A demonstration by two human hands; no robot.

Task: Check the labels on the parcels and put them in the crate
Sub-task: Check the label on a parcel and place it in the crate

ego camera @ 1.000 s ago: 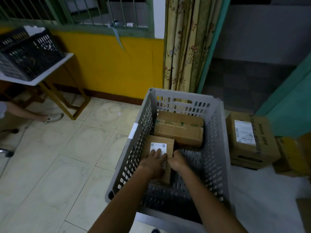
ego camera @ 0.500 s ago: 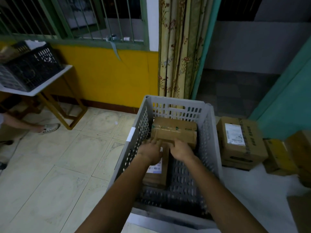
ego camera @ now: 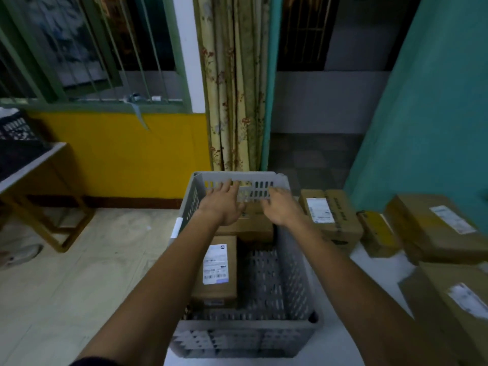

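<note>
In the head view a grey crate (ego camera: 298,273) fills the lower centre of the frame, with a labelled parcel (ego camera: 215,270) lying at its left side and a second parcel (ego camera: 250,225) at its far end. Both hands reach over that far parcel: the left hand (ego camera: 223,204) with fingers spread apart, its grip empty, and the right hand (ego camera: 281,207) with fingers loosely bent, holding nothing. More labelled boxes (ego camera: 330,215) sit at the right of the frame beside the crate.

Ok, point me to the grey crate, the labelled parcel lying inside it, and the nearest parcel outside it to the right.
grey crate (ego camera: 295,281): head view, on its right wall.
labelled parcel (ego camera: 216,264): head view, on its white label.
parcel outside (ego camera: 343,220): head view, on its brown top beside the label.
</note>
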